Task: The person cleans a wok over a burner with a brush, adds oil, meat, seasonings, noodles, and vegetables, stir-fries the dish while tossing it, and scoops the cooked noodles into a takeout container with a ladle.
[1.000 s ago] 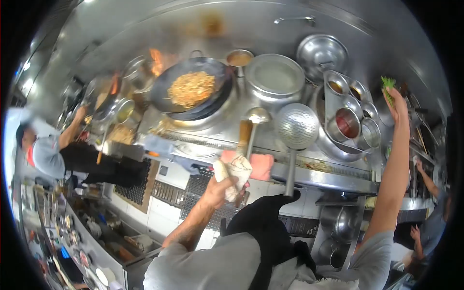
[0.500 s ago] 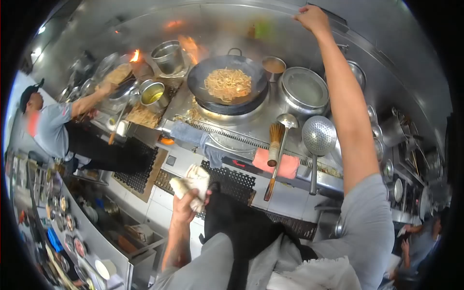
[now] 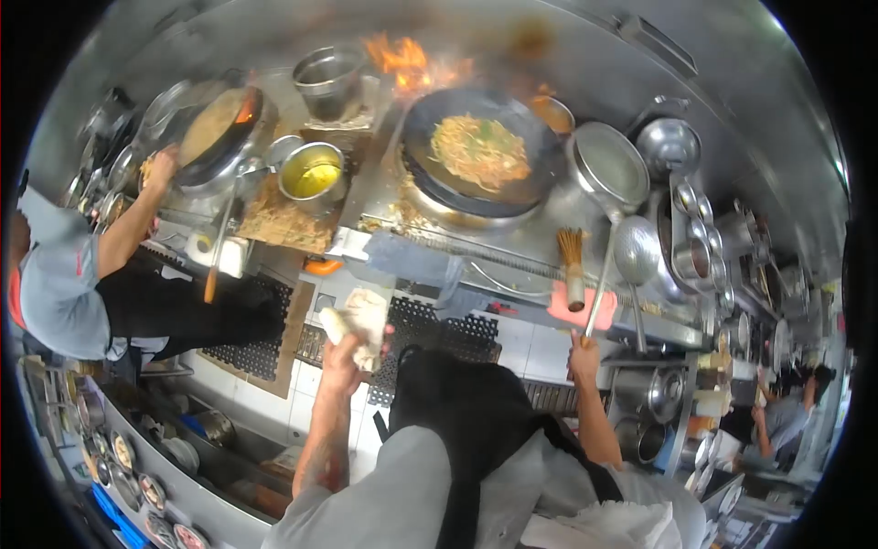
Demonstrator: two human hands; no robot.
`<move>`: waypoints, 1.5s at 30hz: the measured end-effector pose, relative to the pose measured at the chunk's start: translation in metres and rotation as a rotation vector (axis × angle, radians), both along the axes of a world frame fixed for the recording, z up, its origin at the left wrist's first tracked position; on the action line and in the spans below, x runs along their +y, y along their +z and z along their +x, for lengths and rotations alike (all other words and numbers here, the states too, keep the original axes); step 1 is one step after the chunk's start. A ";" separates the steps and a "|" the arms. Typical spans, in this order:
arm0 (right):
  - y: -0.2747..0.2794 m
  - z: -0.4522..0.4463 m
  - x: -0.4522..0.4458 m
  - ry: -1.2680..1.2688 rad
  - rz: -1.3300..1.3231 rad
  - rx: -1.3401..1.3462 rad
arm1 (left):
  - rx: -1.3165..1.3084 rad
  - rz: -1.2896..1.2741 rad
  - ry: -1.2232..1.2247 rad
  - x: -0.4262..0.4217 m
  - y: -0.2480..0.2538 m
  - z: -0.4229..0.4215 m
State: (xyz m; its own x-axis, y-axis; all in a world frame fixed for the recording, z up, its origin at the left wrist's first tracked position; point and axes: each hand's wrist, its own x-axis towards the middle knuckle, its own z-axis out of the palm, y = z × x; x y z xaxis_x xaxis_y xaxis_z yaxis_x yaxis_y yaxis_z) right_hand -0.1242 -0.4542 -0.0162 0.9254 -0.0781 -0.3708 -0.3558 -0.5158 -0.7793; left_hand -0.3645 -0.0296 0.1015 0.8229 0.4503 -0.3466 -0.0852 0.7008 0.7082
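Note:
My left hand is closed around a folded pale cloth, held above the floor in front of the stove. My right hand grips the handle end of a long metal ladle. The ladle's far end lies by a round pot with a mesh top. Ahead of me a dark wok sits on the burner with noodles and green bits in it. Beside the ladle, a bamboo brush rests on a pink cloth, and a perforated skimmer lies to the right.
Flames rise behind the wok. A grey-blue cloth hangs over the stove's front edge. To the left stand a pot of yellow liquid and a tall steel pot. A co-worker works at another wok.
My right hand has come down from high above the stove and taken hold of the ladle, which has shifted. Green bits now show on the noodles. Flames behind the wok are larger.

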 end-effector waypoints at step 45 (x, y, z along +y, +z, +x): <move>0.183 0.177 0.252 0.523 -0.227 -0.068 | 0.053 -0.285 -0.595 0.012 -0.069 0.277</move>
